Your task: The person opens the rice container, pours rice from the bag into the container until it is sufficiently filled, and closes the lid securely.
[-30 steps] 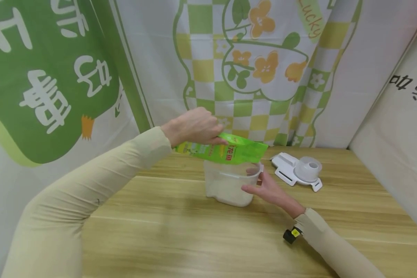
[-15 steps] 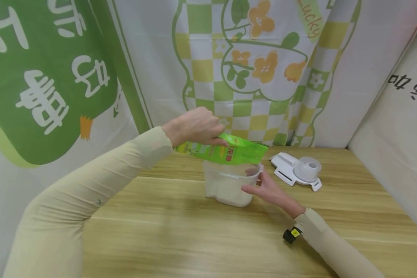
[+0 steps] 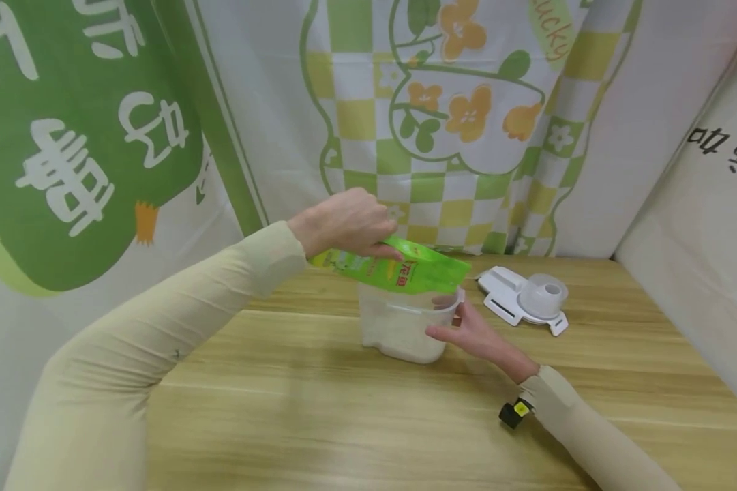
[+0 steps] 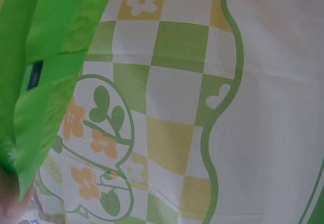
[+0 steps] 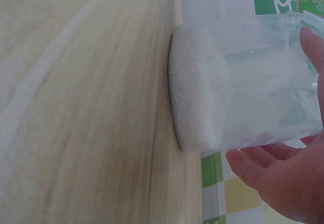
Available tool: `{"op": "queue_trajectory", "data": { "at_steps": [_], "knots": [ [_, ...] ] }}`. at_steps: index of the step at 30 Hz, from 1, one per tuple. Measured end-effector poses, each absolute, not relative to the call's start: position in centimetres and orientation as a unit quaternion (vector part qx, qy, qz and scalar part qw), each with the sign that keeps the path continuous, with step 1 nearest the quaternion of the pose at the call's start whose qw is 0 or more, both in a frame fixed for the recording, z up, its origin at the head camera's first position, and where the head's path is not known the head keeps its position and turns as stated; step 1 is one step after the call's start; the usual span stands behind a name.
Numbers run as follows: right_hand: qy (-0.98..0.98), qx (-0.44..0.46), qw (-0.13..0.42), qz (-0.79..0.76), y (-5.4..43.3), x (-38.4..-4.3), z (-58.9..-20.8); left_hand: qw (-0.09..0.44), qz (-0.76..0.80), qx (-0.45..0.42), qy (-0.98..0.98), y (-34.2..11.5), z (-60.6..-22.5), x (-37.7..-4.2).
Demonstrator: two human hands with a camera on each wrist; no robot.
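My left hand (image 3: 348, 221) grips a green printed bag (image 3: 426, 269) from above, holding it nearly level with its right end dipping over the mouth of a clear plastic container (image 3: 399, 334). Part of the same bag (image 4: 55, 57) fills the upper left of the left wrist view. The container stands upright on the table, and my right hand (image 3: 475, 331) holds its right side near the rim, thumb in front. In the right wrist view, white rice-like grains (image 5: 195, 92) lie in the container's bottom, with my right thumb and fingers on opposite walls. The bag's opening is hidden.
A white lid with a clear round cup (image 3: 543, 296) lies to the right of the container on the wooden table (image 3: 343, 423). Printed cloth (image 3: 356, 123) hangs behind the table, with more cloth walls on both sides.
The bag's right end has dipped slightly toward the container. Both hands keep their hold and hardly move; the head view shifts a little.
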State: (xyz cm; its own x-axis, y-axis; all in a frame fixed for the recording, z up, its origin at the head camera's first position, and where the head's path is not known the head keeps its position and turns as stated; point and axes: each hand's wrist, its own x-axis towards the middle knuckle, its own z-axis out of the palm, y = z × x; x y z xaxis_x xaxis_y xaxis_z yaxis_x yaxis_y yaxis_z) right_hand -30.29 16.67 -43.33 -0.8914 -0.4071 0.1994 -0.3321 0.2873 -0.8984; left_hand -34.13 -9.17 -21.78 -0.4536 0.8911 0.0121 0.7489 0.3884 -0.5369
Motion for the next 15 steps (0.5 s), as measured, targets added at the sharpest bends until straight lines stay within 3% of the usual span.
{"op": "queue_trajectory", "data": {
  "at_steps": [15],
  "knots": [
    [0.805,-0.223,0.039,-0.549,17.05,-30.40,-43.38,0.138,0.251,-0.505,-0.814,-8.73,-21.12,-34.02]
  ]
}}
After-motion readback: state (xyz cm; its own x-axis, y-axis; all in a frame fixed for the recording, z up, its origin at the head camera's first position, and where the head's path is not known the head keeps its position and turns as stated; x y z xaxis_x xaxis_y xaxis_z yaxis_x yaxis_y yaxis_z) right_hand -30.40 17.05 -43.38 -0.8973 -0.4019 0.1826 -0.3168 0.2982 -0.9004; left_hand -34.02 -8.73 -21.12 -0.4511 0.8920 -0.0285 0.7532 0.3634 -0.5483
